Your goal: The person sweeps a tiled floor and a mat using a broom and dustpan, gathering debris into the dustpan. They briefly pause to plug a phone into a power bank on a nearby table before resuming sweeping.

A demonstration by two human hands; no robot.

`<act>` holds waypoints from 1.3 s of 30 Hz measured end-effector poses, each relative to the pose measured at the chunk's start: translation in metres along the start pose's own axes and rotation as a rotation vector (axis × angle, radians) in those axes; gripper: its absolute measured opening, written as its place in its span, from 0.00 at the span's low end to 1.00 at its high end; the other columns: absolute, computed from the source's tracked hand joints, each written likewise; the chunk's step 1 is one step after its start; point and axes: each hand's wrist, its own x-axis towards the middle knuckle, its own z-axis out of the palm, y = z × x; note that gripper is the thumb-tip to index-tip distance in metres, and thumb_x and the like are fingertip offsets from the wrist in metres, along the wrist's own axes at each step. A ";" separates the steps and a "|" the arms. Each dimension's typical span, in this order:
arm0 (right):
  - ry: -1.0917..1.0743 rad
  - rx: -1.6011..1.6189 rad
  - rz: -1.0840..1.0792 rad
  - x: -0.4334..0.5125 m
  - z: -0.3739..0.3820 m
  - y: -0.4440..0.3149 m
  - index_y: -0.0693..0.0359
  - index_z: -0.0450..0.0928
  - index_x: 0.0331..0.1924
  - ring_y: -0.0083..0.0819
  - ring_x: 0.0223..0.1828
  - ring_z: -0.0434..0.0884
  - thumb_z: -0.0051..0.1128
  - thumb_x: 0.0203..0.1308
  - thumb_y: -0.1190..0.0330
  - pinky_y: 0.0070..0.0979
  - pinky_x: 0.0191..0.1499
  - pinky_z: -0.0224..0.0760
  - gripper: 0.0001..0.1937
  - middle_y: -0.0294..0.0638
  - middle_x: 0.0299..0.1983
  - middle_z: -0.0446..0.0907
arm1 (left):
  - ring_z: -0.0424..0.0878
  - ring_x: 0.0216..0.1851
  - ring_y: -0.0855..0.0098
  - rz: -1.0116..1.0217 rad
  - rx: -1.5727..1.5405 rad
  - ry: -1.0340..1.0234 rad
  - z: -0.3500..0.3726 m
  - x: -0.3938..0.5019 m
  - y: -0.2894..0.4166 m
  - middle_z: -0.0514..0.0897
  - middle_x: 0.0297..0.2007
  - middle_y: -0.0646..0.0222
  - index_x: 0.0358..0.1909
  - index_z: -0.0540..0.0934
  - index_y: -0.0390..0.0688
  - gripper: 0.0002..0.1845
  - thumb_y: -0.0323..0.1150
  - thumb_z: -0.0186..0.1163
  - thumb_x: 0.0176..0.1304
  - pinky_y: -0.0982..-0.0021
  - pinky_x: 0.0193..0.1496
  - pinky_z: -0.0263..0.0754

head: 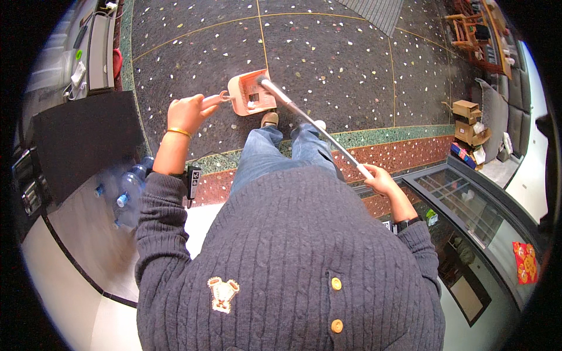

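Note:
My left hand (186,115) is closed around the handle of a pink dustpan (239,97), which is held over the dark speckled floor (197,57) just beyond my shoes. A row of comb-like teeth runs inside the pan, and a small pale scrap (251,105) and a dark patch show within it. My right hand (380,180) grips the near end of a broom (322,130) with a silvery pole. The pole slants up and left, its far end overlapping the pan. Its bristles are blurred and hard to make out.
Large clear water bottles (131,184) stand at my left below a black panel (88,145). Opened cardboard boxes (469,127) are stacked at the right near a grey sofa (516,101). A glass-paned door (465,202) lies close on my right. A ribbed grey mat (377,13) is ahead.

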 end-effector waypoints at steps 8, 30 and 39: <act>0.081 -0.494 -0.030 0.033 0.032 -0.043 0.60 0.74 0.46 0.50 0.45 0.76 0.47 0.51 0.71 0.40 0.45 0.69 0.16 0.54 0.40 0.78 | 0.80 0.24 0.58 -0.149 -0.096 -0.003 0.022 -0.034 -0.015 0.81 0.21 0.61 0.23 0.77 0.46 0.23 0.59 0.59 0.48 0.60 0.30 0.72; 0.248 -0.614 -0.223 0.237 -0.060 -0.175 0.61 0.74 0.49 0.38 0.40 0.81 0.48 0.56 0.69 0.32 0.43 0.71 0.16 0.48 0.37 0.81 | 0.76 0.21 0.64 -0.894 -0.742 0.054 0.070 -0.170 -0.058 0.80 0.22 0.57 0.23 0.79 0.39 0.20 0.49 0.67 0.46 0.65 0.28 0.68; 0.008 -0.858 -0.386 0.214 0.040 -0.164 0.59 0.71 0.40 0.53 0.37 0.78 0.45 0.60 0.65 0.45 0.37 0.71 0.09 0.55 0.33 0.79 | 0.79 0.28 0.58 -0.912 -0.633 -0.081 0.082 -0.196 -0.043 0.81 0.25 0.56 0.26 0.79 0.39 0.20 0.49 0.66 0.47 0.62 0.33 0.71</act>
